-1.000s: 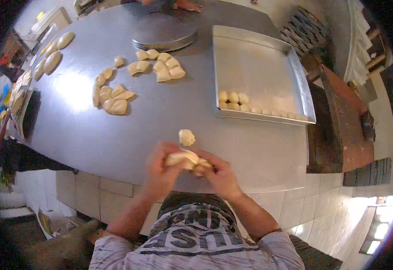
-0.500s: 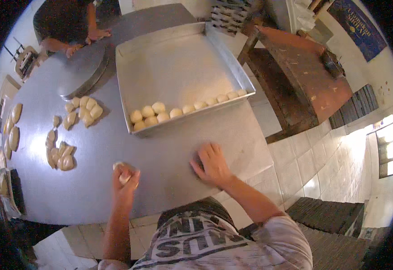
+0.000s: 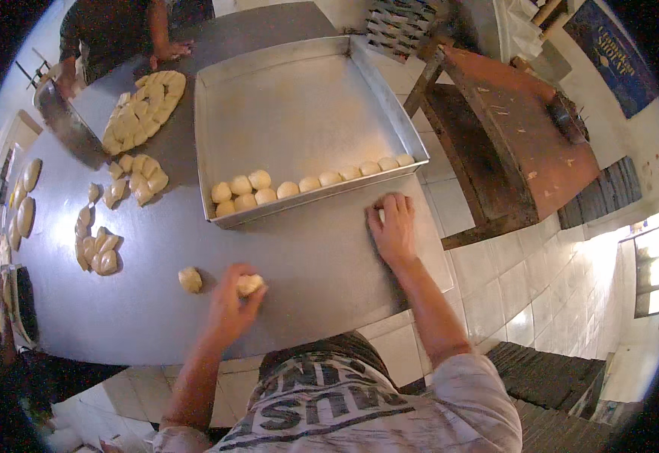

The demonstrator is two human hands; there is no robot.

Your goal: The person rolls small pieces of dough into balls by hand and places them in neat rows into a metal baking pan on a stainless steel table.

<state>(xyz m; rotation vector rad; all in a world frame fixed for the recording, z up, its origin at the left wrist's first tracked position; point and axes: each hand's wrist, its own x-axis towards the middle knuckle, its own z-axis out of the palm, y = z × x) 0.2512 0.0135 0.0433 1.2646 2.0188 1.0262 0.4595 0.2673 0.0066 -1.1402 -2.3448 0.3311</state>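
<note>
My left hand point(image 3: 240, 300) is closed round a lump of pale dough point(image 3: 250, 284) on the steel table point(image 3: 322, 264); another dough piece point(image 3: 190, 279) lies just left of it. Below the large square tray point(image 3: 291, 113), my right hand point(image 3: 394, 226) rests on the tabletop, fingers curled over something pale, mostly hidden. Dough balls point(image 3: 308, 183) line the tray's near side, doubled at its left end. Cut dough clusters point(image 3: 103, 249) lie to the left, along with longer loaves point(image 3: 26, 215) near the edge.
A co-worker point(image 3: 103, 34) across the table holds a round pan point(image 3: 69, 124) tilted beside a cut dough disc point(image 3: 144, 109). A rusty side table point(image 3: 540, 166) stands at the right, with dark stacked trays point(image 3: 540, 377) on the tiled floor point(image 3: 495, 272) nearer me.
The co-worker's round pan is now tipped up, uncovering a cut dough disc. My right hand has moved forward and right; my left hand has shifted right, leaving a lone piece beside it.
</note>
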